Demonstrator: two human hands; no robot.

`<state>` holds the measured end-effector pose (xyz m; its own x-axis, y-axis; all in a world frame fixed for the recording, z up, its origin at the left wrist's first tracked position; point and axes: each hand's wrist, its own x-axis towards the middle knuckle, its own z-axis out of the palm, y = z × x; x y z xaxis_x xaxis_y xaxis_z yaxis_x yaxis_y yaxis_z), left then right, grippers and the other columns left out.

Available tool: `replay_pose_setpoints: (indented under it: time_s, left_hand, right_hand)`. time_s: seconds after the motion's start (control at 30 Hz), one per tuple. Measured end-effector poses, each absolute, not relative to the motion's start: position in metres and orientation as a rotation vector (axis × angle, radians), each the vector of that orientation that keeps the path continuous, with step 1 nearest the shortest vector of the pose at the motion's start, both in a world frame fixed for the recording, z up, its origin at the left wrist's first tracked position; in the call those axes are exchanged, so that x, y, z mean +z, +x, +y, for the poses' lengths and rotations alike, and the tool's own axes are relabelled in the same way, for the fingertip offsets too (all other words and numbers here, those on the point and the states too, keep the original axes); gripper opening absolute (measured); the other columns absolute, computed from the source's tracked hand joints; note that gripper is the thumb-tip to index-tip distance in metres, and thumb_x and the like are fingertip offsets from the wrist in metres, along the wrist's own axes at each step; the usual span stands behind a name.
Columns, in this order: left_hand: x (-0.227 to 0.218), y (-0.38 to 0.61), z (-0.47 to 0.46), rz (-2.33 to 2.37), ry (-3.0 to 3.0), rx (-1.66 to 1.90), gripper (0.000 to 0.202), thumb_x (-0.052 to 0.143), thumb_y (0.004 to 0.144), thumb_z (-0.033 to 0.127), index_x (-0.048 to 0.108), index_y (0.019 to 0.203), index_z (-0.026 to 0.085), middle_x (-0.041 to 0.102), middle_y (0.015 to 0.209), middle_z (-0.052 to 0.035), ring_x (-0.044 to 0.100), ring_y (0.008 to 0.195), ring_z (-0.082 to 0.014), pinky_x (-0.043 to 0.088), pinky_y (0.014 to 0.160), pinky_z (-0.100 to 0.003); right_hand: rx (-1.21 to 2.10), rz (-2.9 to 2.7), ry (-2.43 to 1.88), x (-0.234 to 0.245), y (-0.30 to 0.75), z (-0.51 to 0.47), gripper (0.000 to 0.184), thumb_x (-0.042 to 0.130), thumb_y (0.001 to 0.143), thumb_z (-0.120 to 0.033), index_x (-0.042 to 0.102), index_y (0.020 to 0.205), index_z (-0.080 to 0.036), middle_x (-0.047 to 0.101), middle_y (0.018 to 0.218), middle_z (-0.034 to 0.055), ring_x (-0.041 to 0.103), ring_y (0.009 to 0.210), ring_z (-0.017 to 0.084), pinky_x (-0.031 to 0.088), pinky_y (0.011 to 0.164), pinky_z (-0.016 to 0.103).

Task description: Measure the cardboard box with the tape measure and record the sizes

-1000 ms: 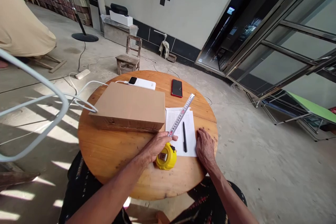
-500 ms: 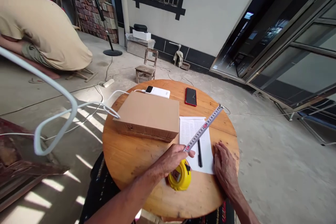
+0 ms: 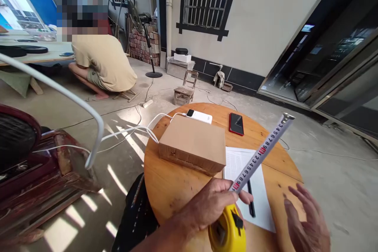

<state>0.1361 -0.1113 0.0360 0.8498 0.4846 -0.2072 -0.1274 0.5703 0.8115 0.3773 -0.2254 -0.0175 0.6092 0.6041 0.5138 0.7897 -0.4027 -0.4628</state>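
Note:
My left hand (image 3: 211, 204) grips a yellow tape measure (image 3: 228, 231) lifted above the round wooden table (image 3: 174, 185). Its extended blade (image 3: 261, 152) points up and to the right, hook end in the air. My right hand (image 3: 307, 224) hovers above the table's right side with fingers spread, holding nothing. Under the blade lies a printed paper sheet (image 3: 236, 163) with a black pen (image 3: 251, 202) on it. A flat cardboard box (image 3: 193, 143) sits just left of the sheet.
A red phone (image 3: 236, 123) and a white power bank (image 3: 199, 116) with a white cable lie at the table's far edge. A person in a beige shirt (image 3: 103, 63) crouches at the back left. A small wooden stool (image 3: 184, 90) stands beyond the table.
My left hand lifted the tape measure off the table, raising the blade. My right hand rose from the table and spread. The view swung left and upward.

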Motion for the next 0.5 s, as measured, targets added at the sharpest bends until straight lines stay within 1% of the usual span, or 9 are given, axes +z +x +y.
replay_pose_setpoints:
  time_s: [0.07,0.17,0.2,0.23,0.27,0.3,0.33,0.4,0.5]
  left_hand:
    - [0.044,0.116,-0.112,0.439,0.906,0.423,0.024,0.052,0.078,0.029,0.067,0.085,0.012,0.068,0.071,-0.0067,0.061,0.052,-0.0123,0.042,0.053,-0.021]
    - [0.044,0.082,-0.112,0.545,0.891,0.505,0.021,0.053,0.079,0.027,0.066,0.085,0.012,0.067,0.065,-0.0053,0.06,0.055,-0.0135,0.043,0.055,-0.022]
    - [0.041,0.071,-0.112,0.591,0.876,0.52,0.021,0.052,0.08,0.028,0.066,0.085,0.013,0.068,0.069,-0.0059,0.06,0.054,-0.0133,0.043,0.056,-0.023]
    - [0.037,0.06,-0.112,0.648,0.855,0.55,0.023,0.051,0.082,0.029,0.065,0.089,0.013,0.069,0.068,-0.0062,0.06,0.055,-0.0136,0.043,0.057,-0.023]
    - [0.032,0.049,-0.112,0.72,0.84,0.575,0.026,0.049,0.084,0.029,0.065,0.094,0.012,0.068,0.066,-0.0059,0.061,0.058,-0.0145,0.044,0.059,-0.023]
    - [0.028,0.04,-0.113,0.797,0.825,0.591,0.028,0.049,0.084,0.031,0.065,0.097,0.013,0.067,0.064,-0.0054,0.061,0.059,-0.0152,0.044,0.059,-0.024]
    - [0.023,0.031,-0.113,0.841,0.823,0.601,0.029,0.05,0.085,0.033,0.065,0.099,0.013,0.068,0.066,-0.0058,0.062,0.061,-0.0161,0.044,0.06,-0.024]
    - [0.016,0.016,-0.115,0.911,0.82,0.639,0.03,0.052,0.083,0.035,0.066,0.098,0.013,0.068,0.067,-0.0061,0.062,0.062,-0.0176,0.045,0.06,-0.026]
    - [0.014,-0.001,-0.119,0.999,0.773,0.67,0.036,0.054,0.081,0.042,0.067,0.098,0.014,0.068,0.066,-0.006,0.062,0.063,-0.0193,0.046,0.062,-0.028]
  right_hand:
    - [-0.361,-1.115,-2.117,0.009,0.361,-0.211,0.04,0.045,0.082,-0.046,0.059,0.109,-0.021,0.052,0.132,0.0109,0.046,0.123,0.032,0.049,0.045,0.028]
    - [-0.297,-1.335,-2.018,0.044,0.329,-0.176,0.036,0.047,0.083,-0.046,0.058,0.109,-0.024,0.051,0.133,0.0077,0.047,0.12,0.031,0.05,0.048,0.03]
    - [-0.28,-1.441,-1.973,0.053,0.317,-0.161,0.034,0.047,0.084,-0.045,0.058,0.11,-0.025,0.051,0.133,0.0075,0.049,0.118,0.03,0.051,0.055,0.033]
    - [-0.291,-1.569,-1.912,0.061,0.303,-0.144,0.034,0.047,0.085,-0.043,0.057,0.112,-0.025,0.051,0.133,0.008,0.049,0.118,0.03,0.052,0.068,0.038]
    - [-0.324,-1.707,-1.827,0.067,0.289,-0.126,0.037,0.048,0.085,-0.043,0.055,0.116,-0.024,0.051,0.133,0.0091,0.047,0.12,0.03,0.048,0.083,0.045]
    - [-0.331,-1.816,-1.774,0.071,0.274,-0.107,0.04,0.048,0.085,-0.042,0.052,0.12,-0.023,0.049,0.135,0.0101,0.044,0.123,0.03,0.041,0.093,0.049]
    - [-0.299,-1.932,-1.752,0.075,0.259,-0.087,0.044,0.049,0.085,-0.043,0.049,0.124,-0.021,0.045,0.138,0.0111,0.04,0.126,0.03,0.037,0.097,0.049]
    - [-0.264,-2.084,-1.731,0.081,0.23,-0.048,0.052,0.05,0.084,-0.047,0.046,0.127,-0.019,0.042,0.14,0.0139,0.036,0.128,0.031,0.034,0.099,0.048]
    - [-0.221,-2.196,-1.774,0.084,0.201,-0.003,0.053,0.047,0.085,-0.05,0.048,0.123,-0.014,0.047,0.131,0.0173,0.041,0.121,0.033,0.033,0.097,0.046]
